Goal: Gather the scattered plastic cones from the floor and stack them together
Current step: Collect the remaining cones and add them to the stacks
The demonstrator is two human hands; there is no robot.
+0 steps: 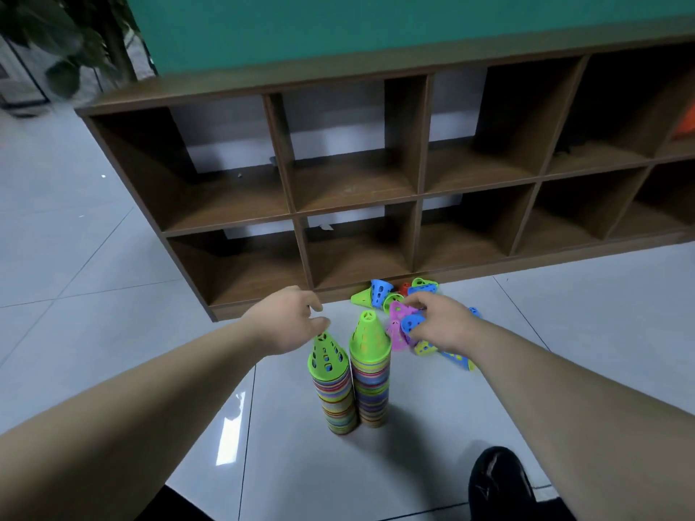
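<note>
Two tall stacks of coloured plastic cones stand side by side on the tiled floor, each topped by a green cone: the left stack and the right stack. My left hand hovers just above the tip of the left stack with loosely curled fingers and holds nothing. My right hand reaches into a pile of loose cones and pinches a blue cone beside a pink one. More yellow and blue cones lie partly hidden under that hand.
A brown wooden cubby shelf stands right behind the pile, its compartments mostly bare; an orange object shows at its far right. A potted plant stands at the back left. My black shoe is near the stacks.
</note>
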